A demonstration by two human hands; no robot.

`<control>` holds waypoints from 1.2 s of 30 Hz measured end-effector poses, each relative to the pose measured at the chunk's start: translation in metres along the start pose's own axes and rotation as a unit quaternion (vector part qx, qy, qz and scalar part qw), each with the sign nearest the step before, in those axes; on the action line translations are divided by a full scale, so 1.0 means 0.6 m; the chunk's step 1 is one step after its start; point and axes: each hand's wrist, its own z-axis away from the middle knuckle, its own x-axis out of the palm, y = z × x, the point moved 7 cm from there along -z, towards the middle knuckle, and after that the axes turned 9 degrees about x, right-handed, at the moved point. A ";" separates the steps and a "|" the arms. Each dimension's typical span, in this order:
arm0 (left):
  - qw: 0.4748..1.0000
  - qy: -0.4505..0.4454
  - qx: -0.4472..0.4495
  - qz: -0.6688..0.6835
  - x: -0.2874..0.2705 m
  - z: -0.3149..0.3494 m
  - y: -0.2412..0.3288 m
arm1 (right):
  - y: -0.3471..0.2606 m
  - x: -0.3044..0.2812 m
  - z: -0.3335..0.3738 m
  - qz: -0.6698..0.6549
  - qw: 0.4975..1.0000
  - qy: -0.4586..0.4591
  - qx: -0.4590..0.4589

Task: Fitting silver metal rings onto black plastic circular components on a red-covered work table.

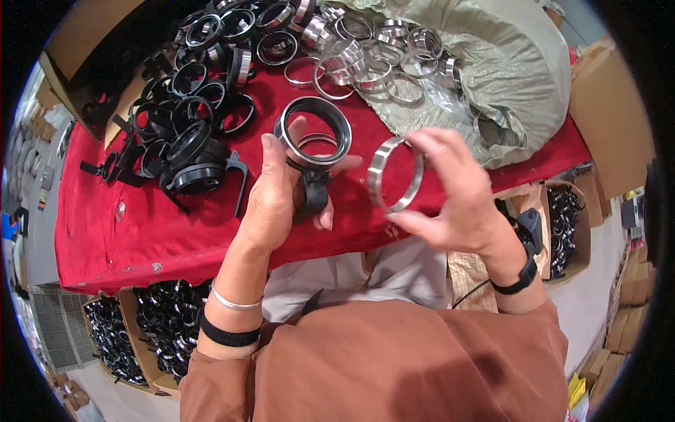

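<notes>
My left hand [271,190] is closed around a black ring-shaped part [314,195] with a bracket below its round opening, held upright over the table edge. To its right, my right hand [453,190] pinches a shiny silver metal ring [377,176] between thumb and fingers. The ring stands apart from the black part, its opening turned partly sideways. Some of the left fingers show behind the black part and through its opening. Left of my hands lies a heap of black ring parts [190,141], and loose silver rings [344,67] are piled beyond them.
A red cloth [140,239] covers the table. At the far right, a pale woven sack [520,63] lies under some rings. Boxes of black parts stand below, a divided carton [133,323] at left and another carton [582,232] at right. A brown cardboard sheet [612,119] stands beside the sack.
</notes>
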 end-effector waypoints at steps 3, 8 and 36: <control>0.998 -0.034 -0.031 -0.037 0.001 -0.001 -0.005 | 0.022 -0.006 -0.024 -0.189 0.977 0.022 0.097; 0.998 -0.034 -0.047 -0.021 0.009 -0.002 -0.007 | 0.019 0.029 -0.065 -0.198 0.973 -0.021 0.121; 0.533 0.047 0.285 -0.795 -0.160 -0.119 0.391 | 0.153 0.122 0.011 -0.446 0.831 0.007 0.331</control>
